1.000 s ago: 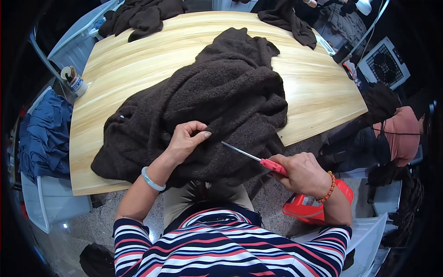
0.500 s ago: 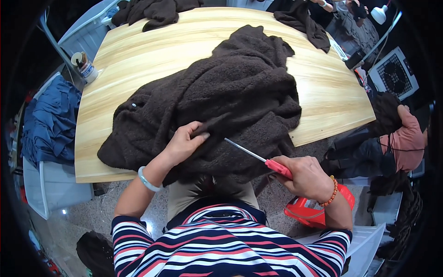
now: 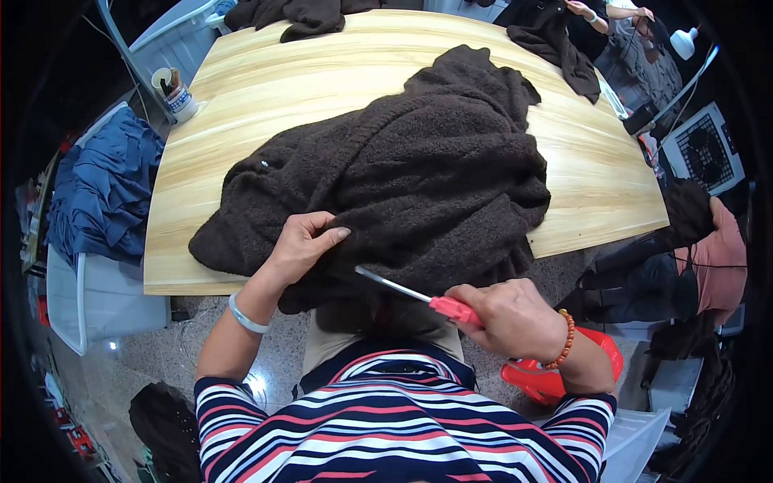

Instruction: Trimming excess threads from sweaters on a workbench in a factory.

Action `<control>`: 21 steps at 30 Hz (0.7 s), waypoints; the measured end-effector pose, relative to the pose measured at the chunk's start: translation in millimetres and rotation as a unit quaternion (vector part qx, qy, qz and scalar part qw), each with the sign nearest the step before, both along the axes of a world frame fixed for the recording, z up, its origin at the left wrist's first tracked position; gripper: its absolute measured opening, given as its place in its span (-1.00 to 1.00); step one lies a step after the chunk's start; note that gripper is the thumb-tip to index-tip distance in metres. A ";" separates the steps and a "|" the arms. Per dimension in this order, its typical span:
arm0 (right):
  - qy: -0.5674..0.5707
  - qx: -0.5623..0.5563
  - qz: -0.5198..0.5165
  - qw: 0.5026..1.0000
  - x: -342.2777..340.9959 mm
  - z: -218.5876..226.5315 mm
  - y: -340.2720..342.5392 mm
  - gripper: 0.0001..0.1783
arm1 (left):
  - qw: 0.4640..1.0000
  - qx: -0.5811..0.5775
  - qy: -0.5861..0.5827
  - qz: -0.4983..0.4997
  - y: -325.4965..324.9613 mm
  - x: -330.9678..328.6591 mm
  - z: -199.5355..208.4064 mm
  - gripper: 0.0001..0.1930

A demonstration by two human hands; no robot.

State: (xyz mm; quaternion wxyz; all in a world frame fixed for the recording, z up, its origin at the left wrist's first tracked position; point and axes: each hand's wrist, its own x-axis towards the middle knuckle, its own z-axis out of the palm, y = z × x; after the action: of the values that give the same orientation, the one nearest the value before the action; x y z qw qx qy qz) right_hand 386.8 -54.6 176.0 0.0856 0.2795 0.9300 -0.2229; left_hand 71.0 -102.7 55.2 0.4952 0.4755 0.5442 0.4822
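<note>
A large dark brown fuzzy knitted garment (image 3: 403, 177) lies bunched on a light wooden table (image 3: 266, 88), its near edge hanging over the table's front. My left hand (image 3: 302, 245) pinches the fabric at that near edge, fingers curled into the knit. My right hand (image 3: 503, 318) grips the red handles of a pair of scissors (image 3: 407, 291). Their metal blades point left toward the garment's hem, just below my left fingers. A white bangle sits on my left wrist and an orange bead bracelet on my right.
A cup holding pens (image 3: 179, 97) stands at the table's left corner. More dark garments (image 3: 555, 44) lie at the far edge. Blue cloth (image 3: 105, 193) fills a bin on the left. A red basket (image 3: 564, 374) is on the floor at the right, beside another seated person (image 3: 708, 258).
The view has shifted slightly over the garment. My right hand and the scissors stay low at the hem, and my left hand keeps its pinch on the fabric.
</note>
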 end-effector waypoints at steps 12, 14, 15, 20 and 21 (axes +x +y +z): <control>0.052 0.040 0.051 0.997 -27.2 -13.9 6.6 -0.72 | 0.902 -0.135 -0.411 0.014 5.3 -23.4 1.1 -0.77; 0.054 0.047 0.054 0.996 -27.6 -15.1 6.7 -0.72 | 0.890 -0.117 -0.438 0.039 9.1 -15.4 4.8 -0.77; 0.055 0.047 0.051 0.996 -27.3 -14.4 6.5 -0.72 | 0.891 -0.118 -0.437 0.037 11.0 -10.3 7.3 -0.77; 0.064 0.038 0.048 0.996 -23.6 -15.6 8.2 -0.73 | 0.892 -0.111 -0.432 0.070 15.6 -2.5 6.2 -0.74; 0.065 0.040 0.045 0.996 -22.3 -15.5 9.7 -0.74 | 0.893 -0.111 -0.430 0.068 16.9 -1.2 8.4 -0.74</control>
State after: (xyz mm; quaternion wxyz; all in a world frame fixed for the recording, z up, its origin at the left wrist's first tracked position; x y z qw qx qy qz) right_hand 364.5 -44.9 160.5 0.0237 0.2251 0.9534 -0.1993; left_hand 69.8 -85.8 63.6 0.6963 0.1257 0.3591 0.6087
